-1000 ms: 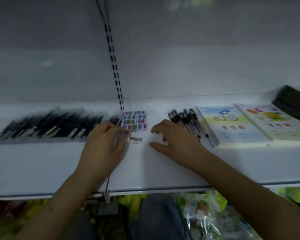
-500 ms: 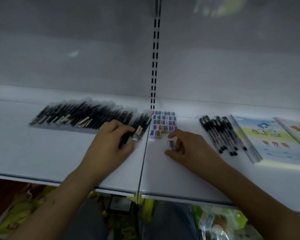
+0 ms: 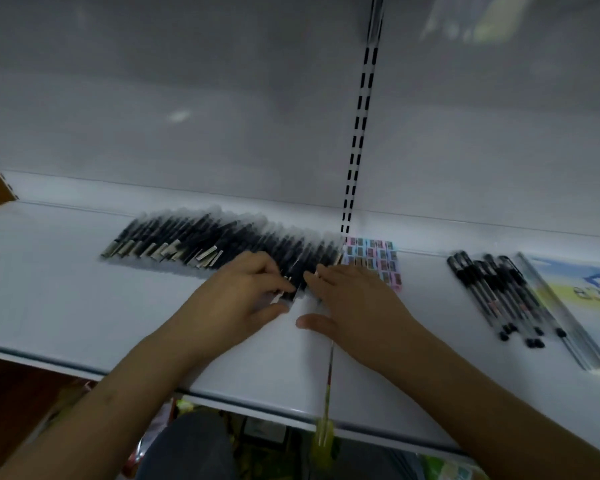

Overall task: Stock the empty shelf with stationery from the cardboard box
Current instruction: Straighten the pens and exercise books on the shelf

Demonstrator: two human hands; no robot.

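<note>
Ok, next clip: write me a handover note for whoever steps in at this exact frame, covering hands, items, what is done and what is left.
Left hand: fingers curled on the near ends of the long row of black pens in clear sleeves.
Right hand: fingers straight, flat at the row's right end, partly covering the sheet of small pastel erasers.
Done: the row, the erasers, loose black gel pens and a pale illustrated booklet lie on the white metal shelf.
Left: squaring up the row's right end. The cardboard box is out of view, so remaining stock is unknown.
</note>
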